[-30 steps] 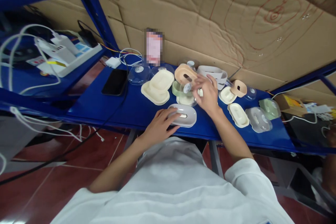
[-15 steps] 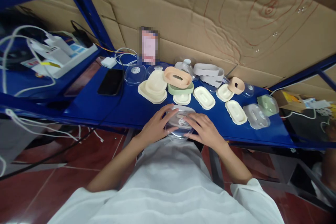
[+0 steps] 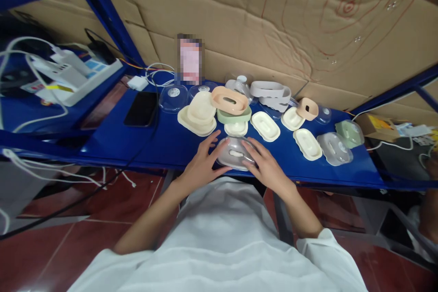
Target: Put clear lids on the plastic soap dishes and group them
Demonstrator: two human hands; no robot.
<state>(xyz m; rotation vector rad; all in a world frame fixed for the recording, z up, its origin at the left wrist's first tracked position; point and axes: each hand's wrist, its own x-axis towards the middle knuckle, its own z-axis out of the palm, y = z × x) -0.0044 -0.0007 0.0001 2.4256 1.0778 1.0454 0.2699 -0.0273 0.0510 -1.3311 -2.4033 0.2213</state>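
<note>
At the table's front edge sits a rounded grey box under a clear plastic lid (image 3: 236, 160), a pale oval showing in its middle. My left hand (image 3: 201, 162) is curved round its left side, thumb at the near edge and fingers on the lid. From the right, my right hand (image 3: 265, 163) presses its fingers on the lid's top and side. Just beyond lie a light green frame (image 3: 236, 117) with a peach frame (image 3: 230, 100) on top, and a cream tray (image 3: 265, 127). More cream trays (image 3: 197, 121) overlap to the left.
A grey box with a clear lid (image 3: 335, 148) and a green one (image 3: 349, 133) stand at the right. Grey frames (image 3: 270, 89) and clear lids (image 3: 173, 98) lie at the back. A black phone (image 3: 140, 108) and cables are on the left. A cardboard wall (image 3: 232, 18) rises behind.
The clear lid, held over the near edge before, now sits down over the grey box. Both my hands have shifted slightly to the box's sides.
</note>
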